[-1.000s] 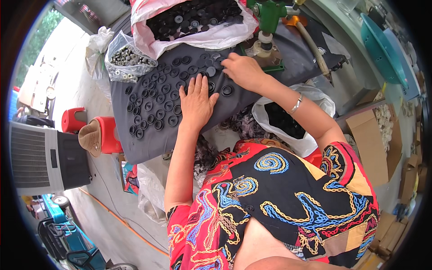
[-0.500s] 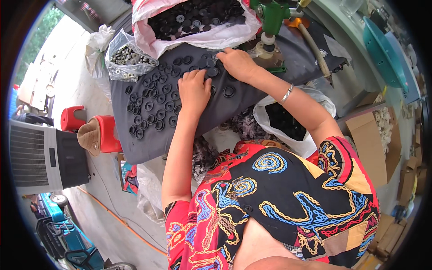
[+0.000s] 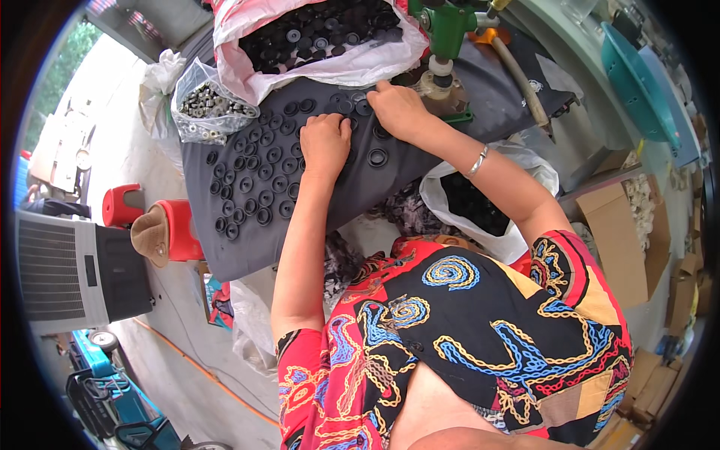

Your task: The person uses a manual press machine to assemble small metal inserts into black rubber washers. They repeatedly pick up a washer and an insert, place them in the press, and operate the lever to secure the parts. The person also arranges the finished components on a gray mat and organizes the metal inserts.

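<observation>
Round black plastic caps with raised rims (image 3: 245, 184) lie spread in loose rows over a dark grey cloth-covered table (image 3: 255, 247). My left hand (image 3: 325, 142) is over the right part of the rows, its fingers bent down and close together. A black cap shows at its thumb; whatever the fingertips hold is hidden. To its right my right hand (image 3: 399, 110) reaches in with curled fingers at the edge of another black cap (image 3: 363, 107). Its thumb is mostly out of sight. One thicker-looking cap (image 3: 377, 157) sits alone below my right wrist.
Behind the caps lies a white sack (image 3: 330, 73) full of black caps, beside a clear bag of small metal parts (image 3: 214, 105). At right stand a green hand press (image 3: 448, 34) and a wooden-handled hammer (image 3: 521, 79). Below hangs a white bag of black pieces (image 3: 517, 244).
My left hand has shifted slightly right and its fingers have drawn closer together. The right hand has moved slightly, still by the caps near the press.
</observation>
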`<state>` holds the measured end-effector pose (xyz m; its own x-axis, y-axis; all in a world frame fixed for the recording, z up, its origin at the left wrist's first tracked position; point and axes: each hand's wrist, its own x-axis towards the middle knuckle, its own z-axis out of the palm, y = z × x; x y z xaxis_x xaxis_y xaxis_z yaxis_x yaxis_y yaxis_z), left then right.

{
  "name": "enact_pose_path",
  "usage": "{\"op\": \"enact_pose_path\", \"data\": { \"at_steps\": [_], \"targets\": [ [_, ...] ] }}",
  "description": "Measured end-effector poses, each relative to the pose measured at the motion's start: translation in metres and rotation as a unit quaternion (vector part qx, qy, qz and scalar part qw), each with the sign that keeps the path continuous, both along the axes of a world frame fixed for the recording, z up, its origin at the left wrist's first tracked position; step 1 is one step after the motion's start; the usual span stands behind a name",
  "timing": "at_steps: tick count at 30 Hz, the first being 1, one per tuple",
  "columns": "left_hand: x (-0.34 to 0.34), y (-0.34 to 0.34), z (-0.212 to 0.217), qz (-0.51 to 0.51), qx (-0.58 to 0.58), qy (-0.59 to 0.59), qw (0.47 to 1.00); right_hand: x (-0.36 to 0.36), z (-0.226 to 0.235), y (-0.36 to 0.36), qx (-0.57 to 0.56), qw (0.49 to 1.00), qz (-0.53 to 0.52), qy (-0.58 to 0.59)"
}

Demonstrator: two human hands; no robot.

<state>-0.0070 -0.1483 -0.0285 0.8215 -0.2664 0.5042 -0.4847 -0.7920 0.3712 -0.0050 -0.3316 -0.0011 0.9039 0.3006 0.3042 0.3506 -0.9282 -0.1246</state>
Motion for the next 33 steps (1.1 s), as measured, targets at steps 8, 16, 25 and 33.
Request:
{"op": "enact_pose_path", "data": {
  "at_steps": [8,16,25,33],
  "targets": [
    [0.015,0.012,0.001,0.075,-0.018,0.001,0.997,0.021,-0.006,0.01,0.007,0.999,0.048,0.022],
    [0.013,0.022,0.003,0.119,0.069,0.039,0.99,0.013,0.005,0.004,-0.007,0.995,0.067,0.068],
    [-0.004,0.027,0.014,0.11,0.016,-0.058,0.992,0.014,0.001,0.006,0.048,0.996,0.078,0.011],
    [-0.062,0.077,0.029,0.145,-0.138,-0.123,0.972,0.038,-0.005,0.025,-0.001,0.987,0.158,0.004]
  ]
}}
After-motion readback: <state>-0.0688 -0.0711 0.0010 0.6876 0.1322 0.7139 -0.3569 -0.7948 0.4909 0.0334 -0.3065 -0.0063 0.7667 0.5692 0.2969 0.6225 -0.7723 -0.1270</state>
